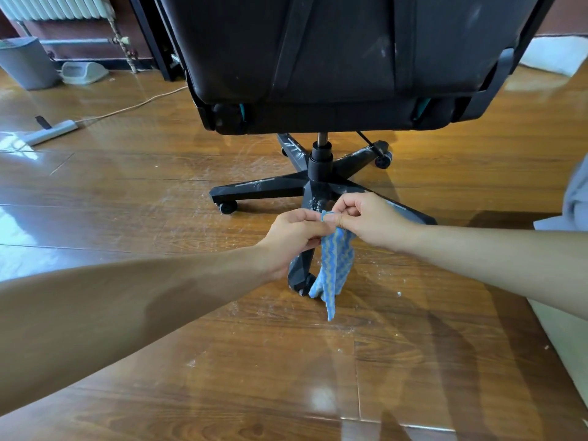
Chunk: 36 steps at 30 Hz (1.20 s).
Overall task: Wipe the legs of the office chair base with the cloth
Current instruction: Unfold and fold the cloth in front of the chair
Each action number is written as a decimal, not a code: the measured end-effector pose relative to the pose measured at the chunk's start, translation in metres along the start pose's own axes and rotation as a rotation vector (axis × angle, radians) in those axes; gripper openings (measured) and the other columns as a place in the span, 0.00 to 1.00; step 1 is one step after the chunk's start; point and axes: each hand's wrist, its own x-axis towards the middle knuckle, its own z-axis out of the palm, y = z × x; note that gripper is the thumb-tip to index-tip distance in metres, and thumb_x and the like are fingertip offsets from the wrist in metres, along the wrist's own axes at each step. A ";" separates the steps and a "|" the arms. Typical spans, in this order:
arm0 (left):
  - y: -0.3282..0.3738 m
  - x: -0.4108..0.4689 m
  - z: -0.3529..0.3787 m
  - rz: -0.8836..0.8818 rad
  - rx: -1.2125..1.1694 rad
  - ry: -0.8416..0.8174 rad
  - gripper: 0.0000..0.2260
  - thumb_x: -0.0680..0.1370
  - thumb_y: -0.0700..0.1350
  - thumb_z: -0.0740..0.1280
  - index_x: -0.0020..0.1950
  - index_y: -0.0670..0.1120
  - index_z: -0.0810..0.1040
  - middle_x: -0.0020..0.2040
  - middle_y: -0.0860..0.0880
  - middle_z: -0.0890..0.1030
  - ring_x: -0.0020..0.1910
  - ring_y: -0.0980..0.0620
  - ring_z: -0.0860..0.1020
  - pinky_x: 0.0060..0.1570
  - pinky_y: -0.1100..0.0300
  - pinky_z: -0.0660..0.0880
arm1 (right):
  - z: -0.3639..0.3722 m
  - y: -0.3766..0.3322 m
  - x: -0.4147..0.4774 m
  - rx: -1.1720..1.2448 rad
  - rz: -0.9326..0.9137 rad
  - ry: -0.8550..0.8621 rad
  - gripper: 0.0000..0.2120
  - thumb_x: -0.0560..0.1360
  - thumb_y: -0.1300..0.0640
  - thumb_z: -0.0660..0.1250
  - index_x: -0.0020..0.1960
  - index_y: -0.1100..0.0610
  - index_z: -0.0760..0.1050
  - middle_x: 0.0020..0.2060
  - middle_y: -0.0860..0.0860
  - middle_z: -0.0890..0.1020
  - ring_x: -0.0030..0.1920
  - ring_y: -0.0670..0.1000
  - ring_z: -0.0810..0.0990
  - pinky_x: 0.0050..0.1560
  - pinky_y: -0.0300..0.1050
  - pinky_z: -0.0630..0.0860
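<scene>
A black office chair [343, 52] stands in front of me on its black star base [318, 183], whose legs carry white dust marks. A blue and yellow wavy-striped cloth [335, 268] hangs down over the nearest leg [300, 265]. My left hand [296, 240] and my right hand [369, 218] pinch the cloth's top edge together, just above that leg. The left leg [261, 187] and far right leg [359, 157] lie bare. My right hand partly covers the near right leg.
Glossy wooden floor [191, 361] with white specks around the base. A power strip [51, 132] with its cord lies at the left. A grey bin [25, 62] and a dustpan [82, 71] stand by the radiator at the back left. Light fabric [576, 198] shows at the right edge.
</scene>
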 end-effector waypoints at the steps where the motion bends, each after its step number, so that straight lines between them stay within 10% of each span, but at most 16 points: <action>1: -0.001 0.001 -0.001 0.023 0.062 0.010 0.08 0.78 0.38 0.77 0.56 0.42 0.84 0.49 0.45 0.88 0.50 0.52 0.86 0.58 0.59 0.82 | -0.001 0.000 0.000 -0.014 -0.021 -0.022 0.14 0.76 0.44 0.73 0.43 0.55 0.79 0.31 0.57 0.78 0.32 0.47 0.72 0.37 0.44 0.72; 11: -0.009 0.012 -0.020 0.069 0.302 0.101 0.08 0.77 0.34 0.76 0.49 0.46 0.85 0.45 0.46 0.87 0.47 0.52 0.85 0.62 0.51 0.83 | -0.026 -0.002 0.001 -0.802 -0.310 -0.410 0.08 0.78 0.42 0.66 0.45 0.44 0.71 0.37 0.43 0.76 0.46 0.45 0.71 0.53 0.47 0.67; 19: -0.010 0.013 -0.028 0.054 0.199 0.091 0.02 0.80 0.39 0.74 0.52 0.44 0.83 0.50 0.42 0.88 0.50 0.50 0.85 0.58 0.53 0.82 | -0.031 -0.008 -0.012 -0.812 -0.589 -0.302 0.10 0.78 0.47 0.68 0.43 0.49 0.69 0.46 0.44 0.73 0.45 0.47 0.72 0.43 0.44 0.73; 25: -0.008 0.013 -0.030 0.028 0.130 0.042 0.01 0.83 0.39 0.70 0.52 0.45 0.80 0.50 0.45 0.86 0.50 0.53 0.83 0.57 0.59 0.79 | -0.032 -0.005 -0.014 -0.713 -0.300 -0.409 0.09 0.80 0.48 0.66 0.44 0.48 0.68 0.31 0.46 0.74 0.30 0.46 0.72 0.31 0.42 0.66; 32: -0.011 0.020 -0.034 -0.025 0.009 0.084 0.03 0.85 0.41 0.67 0.53 0.47 0.76 0.46 0.50 0.87 0.55 0.50 0.85 0.66 0.53 0.79 | -0.039 0.007 -0.009 -0.620 -0.224 -0.043 0.07 0.79 0.45 0.68 0.49 0.47 0.80 0.36 0.41 0.79 0.36 0.43 0.77 0.35 0.48 0.76; 36: -0.008 0.026 -0.033 -0.052 -0.071 0.088 0.02 0.85 0.40 0.67 0.58 0.45 0.77 0.61 0.41 0.87 0.61 0.47 0.86 0.68 0.52 0.79 | -0.037 0.007 -0.011 -0.516 -0.280 0.126 0.08 0.78 0.47 0.70 0.46 0.50 0.80 0.44 0.43 0.76 0.44 0.46 0.77 0.44 0.49 0.78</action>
